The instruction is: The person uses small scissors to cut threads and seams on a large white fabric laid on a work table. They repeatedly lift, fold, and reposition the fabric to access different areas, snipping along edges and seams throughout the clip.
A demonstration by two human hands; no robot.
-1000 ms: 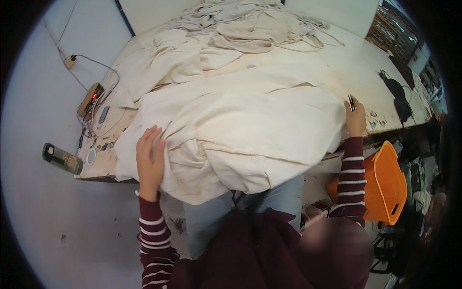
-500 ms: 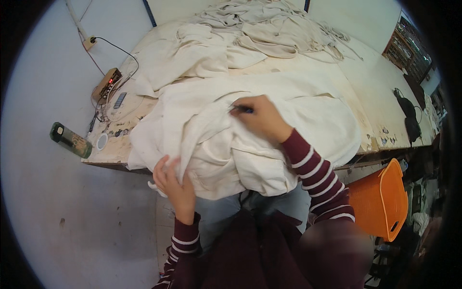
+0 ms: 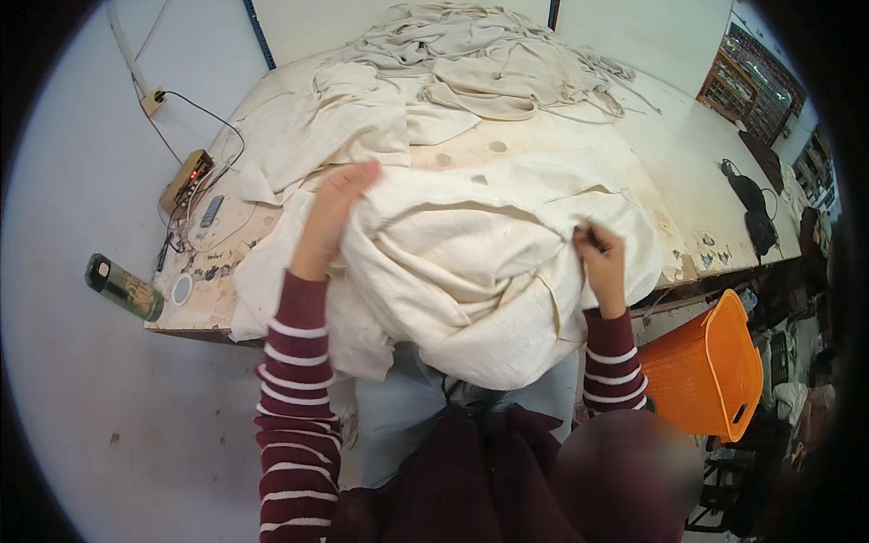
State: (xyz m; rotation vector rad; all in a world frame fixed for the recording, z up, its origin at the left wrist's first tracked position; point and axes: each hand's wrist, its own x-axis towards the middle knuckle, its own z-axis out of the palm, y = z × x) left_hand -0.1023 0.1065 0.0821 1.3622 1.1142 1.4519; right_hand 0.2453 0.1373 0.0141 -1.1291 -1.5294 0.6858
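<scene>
A large piece of cream knitted cloth lies bunched over the near table edge and hangs onto my lap. My left hand is closed on its far left part and raises it into a fold. At the right side, my right hand is closed against the cloth's edge. A small dark tool pokes out from the right fingers; its kind is mostly hidden. Between the hands, the cloth sags in deep folds.
More cream cloth and a grey-beige heap lie farther back on the table. At left are a green bottle, a remote and a wired box. An orange basket stands at right.
My left hand has moved up from the near left edge to the far left, lifting cloth. My right hand has shifted right and nearer, keeping the dark tool. The cloth's folds have opened wider.
</scene>
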